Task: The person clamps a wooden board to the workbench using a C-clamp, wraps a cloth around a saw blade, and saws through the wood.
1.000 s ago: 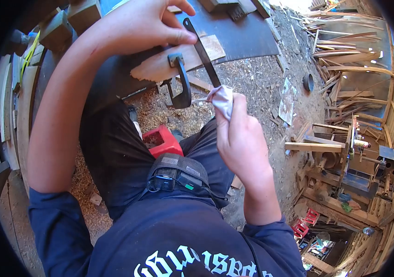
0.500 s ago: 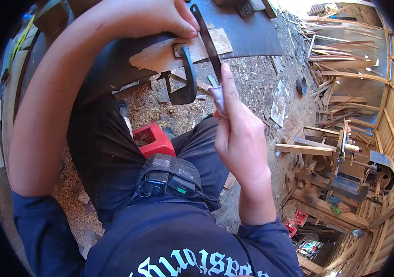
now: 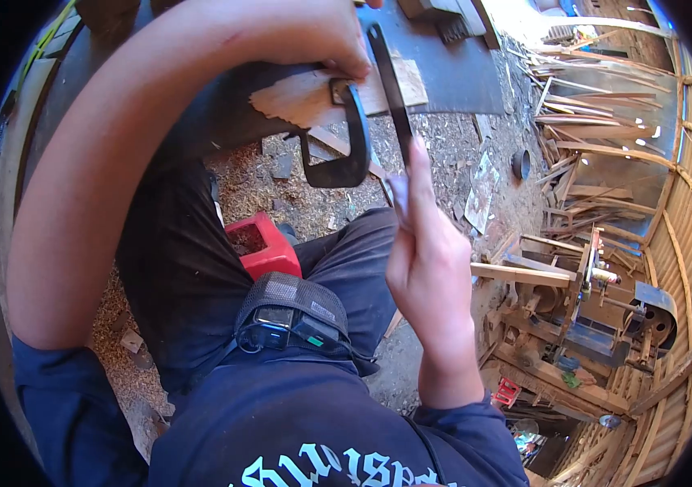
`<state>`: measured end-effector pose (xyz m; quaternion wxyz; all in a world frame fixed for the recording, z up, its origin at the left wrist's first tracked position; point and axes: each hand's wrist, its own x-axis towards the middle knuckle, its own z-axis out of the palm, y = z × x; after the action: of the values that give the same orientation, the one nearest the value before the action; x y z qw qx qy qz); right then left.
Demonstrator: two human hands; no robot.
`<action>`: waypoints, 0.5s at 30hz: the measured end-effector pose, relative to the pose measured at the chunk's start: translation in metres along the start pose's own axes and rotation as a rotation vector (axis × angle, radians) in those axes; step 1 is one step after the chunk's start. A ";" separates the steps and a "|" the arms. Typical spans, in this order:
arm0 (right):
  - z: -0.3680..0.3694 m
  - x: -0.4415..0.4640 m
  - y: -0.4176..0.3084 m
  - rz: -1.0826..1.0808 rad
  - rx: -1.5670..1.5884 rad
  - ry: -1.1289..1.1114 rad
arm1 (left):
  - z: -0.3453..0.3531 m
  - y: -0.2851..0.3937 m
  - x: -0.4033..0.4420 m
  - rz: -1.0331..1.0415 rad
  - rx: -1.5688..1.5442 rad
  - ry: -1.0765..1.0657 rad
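My right hand (image 3: 435,260) is closed round the white-cloth-wrapped end of a long, dark, flat metal blade (image 3: 393,89) with a hole in its tip. The blade crosses above the right part of a light wooden board (image 3: 297,93) with a ragged left end; whether it touches the wood I cannot tell. A black C-clamp (image 3: 356,146) grips the board at the edge of the dark bench top (image 3: 468,85). Over the board's far side lies my left hand (image 3: 336,36), its thumb side near the clamp's upper jaw. Most of its fingers are hidden or out of frame.
Between my legs stands a red plastic stool (image 3: 269,256). Wood shavings and scraps cover the floor (image 3: 257,174). At right are a wooden-framed machine (image 3: 581,300) and a stack of wood strips (image 3: 606,122). Wood blocks (image 3: 435,10) sit on the bench's far side.
The view has shifted, so bench, board and clamp appear further right. My left hand has moved up, and its fingers show less. My right hand with the blade sits slightly lower.
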<state>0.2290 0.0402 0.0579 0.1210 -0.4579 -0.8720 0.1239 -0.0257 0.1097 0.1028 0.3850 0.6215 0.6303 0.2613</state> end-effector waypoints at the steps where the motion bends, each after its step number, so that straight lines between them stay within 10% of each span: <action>1: -0.003 -0.006 -0.003 0.031 -0.013 -0.014 | -0.003 -0.003 -0.003 0.034 0.018 0.014; 15: -0.002 0.025 -0.001 -0.049 -0.059 -0.049 | 0.015 -0.022 -0.011 0.258 0.123 0.201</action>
<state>0.2150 0.0600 0.0628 0.0892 -0.4368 -0.8888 0.1061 -0.0270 0.0943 0.0777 0.2444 0.6903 0.5954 0.3305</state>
